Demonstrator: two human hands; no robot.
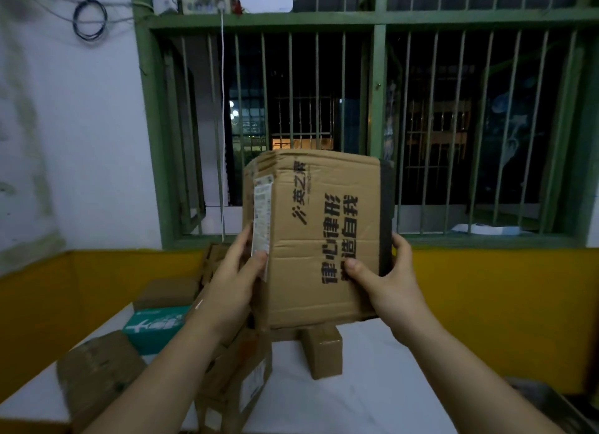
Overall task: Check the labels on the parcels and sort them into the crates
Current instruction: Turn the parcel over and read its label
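1. Nearest the camera, two bare forearms reached up from the bottom edge toward a raised cardboard parcel (319, 239).
2. Above a white table (372, 394), the parcel was held in the air in front of a green barred window (376, 109), tilted, with its printed face toward the person.
3. On the parcel's left edge, the left hand (233, 281) gripped with curled fingers, the thumb pressing just below a white shipping label (262, 216) that wrapped that corner.
4. At the right edge, the right hand (385, 281) gripped too, thumb on the printed face and fingers curled round a dark side.
5. The board looked creased and dented, so the box probably flexed under pressure; holding it by opposite edges, as here, seemed the safest grip.
6. Its weight could not be told, though it appeared easy to hold up.
7. More parcels lay on the table's left: brown boxes (97, 372), a teal box (155, 326), and a small brown box (322, 352) near the middle.
8. A grey bin's rim (551, 401), possibly a crate, showed at the near right.
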